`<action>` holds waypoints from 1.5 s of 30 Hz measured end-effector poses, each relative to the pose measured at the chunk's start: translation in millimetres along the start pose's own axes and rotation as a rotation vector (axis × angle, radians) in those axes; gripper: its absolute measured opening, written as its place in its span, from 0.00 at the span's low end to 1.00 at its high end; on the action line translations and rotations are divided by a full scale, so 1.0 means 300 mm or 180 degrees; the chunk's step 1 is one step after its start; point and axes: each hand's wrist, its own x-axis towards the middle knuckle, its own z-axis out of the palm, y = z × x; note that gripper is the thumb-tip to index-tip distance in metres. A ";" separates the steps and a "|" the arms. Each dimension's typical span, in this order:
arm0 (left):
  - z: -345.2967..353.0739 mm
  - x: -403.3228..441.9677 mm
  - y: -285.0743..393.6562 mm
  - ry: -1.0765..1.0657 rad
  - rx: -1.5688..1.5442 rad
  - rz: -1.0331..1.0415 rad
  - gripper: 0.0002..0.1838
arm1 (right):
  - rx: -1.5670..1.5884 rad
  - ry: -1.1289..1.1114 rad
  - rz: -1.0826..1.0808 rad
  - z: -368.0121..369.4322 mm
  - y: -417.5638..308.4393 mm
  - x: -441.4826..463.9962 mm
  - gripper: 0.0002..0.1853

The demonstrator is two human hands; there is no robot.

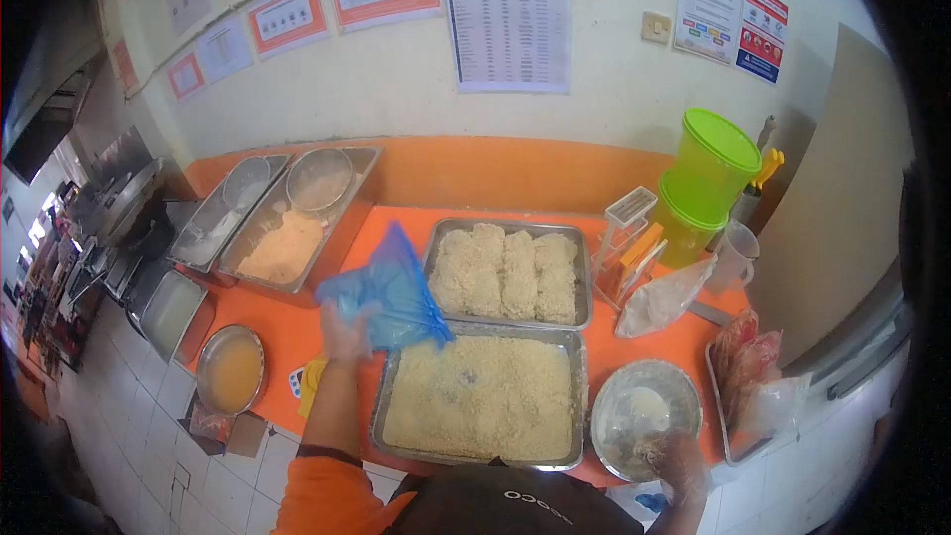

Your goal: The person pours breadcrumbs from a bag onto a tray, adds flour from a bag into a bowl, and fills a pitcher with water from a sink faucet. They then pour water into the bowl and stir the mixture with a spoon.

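My left hand [347, 332], in a thin clear glove, grips a blue plastic bag [386, 297] over the far left corner of a metal tray of pale crumbs [480, 396]. What the bag holds does not show clearly. At the right, my gloved right hand [679, 466] reaches over the near rim of a round metal bowl [614, 416] with whitish contents. Its fingers look caked with crumbs or batter, and whether anything is between them is unclear. Behind the crumb tray, a second metal tray [589, 287] holds several crumb-coated pieces [520, 272].
Deep metal pans [342, 228] at the left hold orange and white powder with sieves. Near them stands a bowl of orange liquid [233, 372]. Green tubs [708, 163], a clear jug [733, 258] and a rack [624, 238] stand back right. Bagged reddish food [748, 357] lies on a tray.
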 end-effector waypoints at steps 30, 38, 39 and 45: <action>-0.099 0.024 0.205 -0.0606 -0.1784 0.0264 0.08 | -0.0463 -0.0073 -0.0315 0.043 0.078 0.009 0.11; -0.097 0.079 0.475 -0.0703 -0.1900 0.0952 0.09 | -0.0352 0.0105 -0.0318 0.039 0.088 -0.008 0.10; -0.108 0.098 0.477 -0.0523 -0.1896 0.1266 0.10 | -0.0256 0.0142 -0.0382 0.037 0.092 -0.010 0.11; -0.177 0.086 0.680 0.0849 -0.0890 0.1913 0.17 | 0.0061 0.0202 -0.0136 0.018 0.070 -0.023 0.14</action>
